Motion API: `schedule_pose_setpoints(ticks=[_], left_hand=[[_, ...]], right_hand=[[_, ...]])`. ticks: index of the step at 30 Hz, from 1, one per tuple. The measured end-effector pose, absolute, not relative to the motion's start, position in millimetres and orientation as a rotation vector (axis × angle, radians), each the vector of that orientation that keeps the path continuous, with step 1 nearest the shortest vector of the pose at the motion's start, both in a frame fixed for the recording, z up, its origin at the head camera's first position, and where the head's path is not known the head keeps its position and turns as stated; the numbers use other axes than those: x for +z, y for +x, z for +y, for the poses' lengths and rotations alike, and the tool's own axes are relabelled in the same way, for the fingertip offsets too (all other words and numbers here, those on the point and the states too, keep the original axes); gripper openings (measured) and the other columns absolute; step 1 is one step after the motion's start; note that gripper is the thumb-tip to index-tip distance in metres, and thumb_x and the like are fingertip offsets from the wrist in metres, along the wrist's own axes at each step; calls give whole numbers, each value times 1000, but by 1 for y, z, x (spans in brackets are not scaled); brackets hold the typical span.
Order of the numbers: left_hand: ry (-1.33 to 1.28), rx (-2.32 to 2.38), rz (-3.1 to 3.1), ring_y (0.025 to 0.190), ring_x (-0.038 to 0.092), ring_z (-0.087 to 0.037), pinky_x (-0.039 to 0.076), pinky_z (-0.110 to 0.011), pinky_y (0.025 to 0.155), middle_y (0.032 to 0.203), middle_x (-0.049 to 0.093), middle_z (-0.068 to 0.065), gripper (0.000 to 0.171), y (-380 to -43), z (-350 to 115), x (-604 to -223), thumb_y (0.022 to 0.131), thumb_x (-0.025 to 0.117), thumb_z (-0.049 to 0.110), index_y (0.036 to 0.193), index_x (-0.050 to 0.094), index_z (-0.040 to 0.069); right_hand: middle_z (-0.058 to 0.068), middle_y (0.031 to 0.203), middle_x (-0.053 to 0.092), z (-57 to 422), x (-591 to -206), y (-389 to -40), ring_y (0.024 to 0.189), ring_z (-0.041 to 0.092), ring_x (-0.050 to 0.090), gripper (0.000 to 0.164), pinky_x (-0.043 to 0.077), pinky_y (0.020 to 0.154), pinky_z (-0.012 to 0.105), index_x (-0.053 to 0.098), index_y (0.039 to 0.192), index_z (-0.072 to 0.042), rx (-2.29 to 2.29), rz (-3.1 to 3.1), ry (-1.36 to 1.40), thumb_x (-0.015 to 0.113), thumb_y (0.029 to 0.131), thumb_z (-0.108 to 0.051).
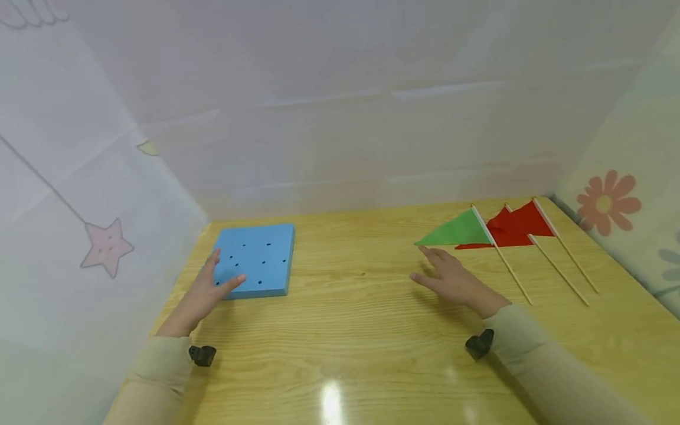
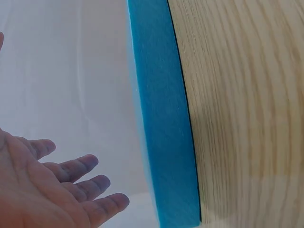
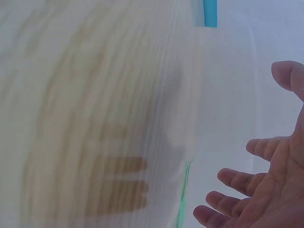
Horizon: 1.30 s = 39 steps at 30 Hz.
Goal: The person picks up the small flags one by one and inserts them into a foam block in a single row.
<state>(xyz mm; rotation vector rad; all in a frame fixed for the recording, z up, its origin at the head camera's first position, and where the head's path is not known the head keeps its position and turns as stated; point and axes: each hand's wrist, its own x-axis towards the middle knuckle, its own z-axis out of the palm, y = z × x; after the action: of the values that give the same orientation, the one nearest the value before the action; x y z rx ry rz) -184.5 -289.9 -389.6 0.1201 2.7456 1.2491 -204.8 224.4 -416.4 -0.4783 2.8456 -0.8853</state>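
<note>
The left hand (image 1: 204,292) stretches forward over the blue board (image 1: 273,274) at the tabletop's (image 1: 340,336) left, fingers spread and empty; whether they touch it, I cannot tell. The right hand (image 1: 454,280), also relaxed and empty, angles inward near the green flag (image 1: 459,230), which partly covers overlapping red flags (image 1: 526,223). Pale printed sheeting (image 1: 340,141) surrounds the wood-grain surface.

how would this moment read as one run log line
left grip: empty, near blue board | right grip: empty, near green flag | red flags: lying on table
</note>
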Motion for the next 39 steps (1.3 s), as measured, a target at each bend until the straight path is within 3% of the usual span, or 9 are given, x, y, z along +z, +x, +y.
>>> schedule_pose_setpoints(ticks=[8, 20, 30, 39], left_hand=[[43, 1273, 2734, 148, 7, -60, 21, -80, 107, 166, 1, -33, 106, -188, -303, -392, 102, 63, 49, 165, -16, 15], [-86, 1229, 2749, 147, 5, -61, 20, -79, 108, 164, -4, -37, 111, -188, -322, -396, 102, 62, 52, 162, -22, 9], [-98, 1314, 2664, 147, 0, -61, 19, -78, 109, 163, -9, -38, 111, -193, -331, -404, 102, 62, 49, 160, -25, 10], [-90, 1299, 2643, 149, 2, -58, 20, -75, 112, 165, -8, -36, 121, -202, -336, -413, 97, 74, 40, 161, -23, 8]], right_hand=[[39, 160, 20, 246, -416, -206, 145, 61, 16, 86, 22, 108, 79, 20, 162, 5, -926, 2828, -391, 55, 105, -49], [43, 157, 19, 291, -422, -204, 142, 63, 17, 87, 22, 106, 78, 16, 159, 12, -966, 2839, -276, 52, 107, -47], [46, 155, 20, 330, -419, -202, 138, 64, 26, 86, 32, 103, 76, 10, 160, 12, -1135, 2782, -51, 45, 109, -48], [45, 155, 17, 365, -428, -197, 139, 63, 24, 80, 31, 107, 72, 6, 158, 15, -1368, 2688, 152, 41, 112, -41]])
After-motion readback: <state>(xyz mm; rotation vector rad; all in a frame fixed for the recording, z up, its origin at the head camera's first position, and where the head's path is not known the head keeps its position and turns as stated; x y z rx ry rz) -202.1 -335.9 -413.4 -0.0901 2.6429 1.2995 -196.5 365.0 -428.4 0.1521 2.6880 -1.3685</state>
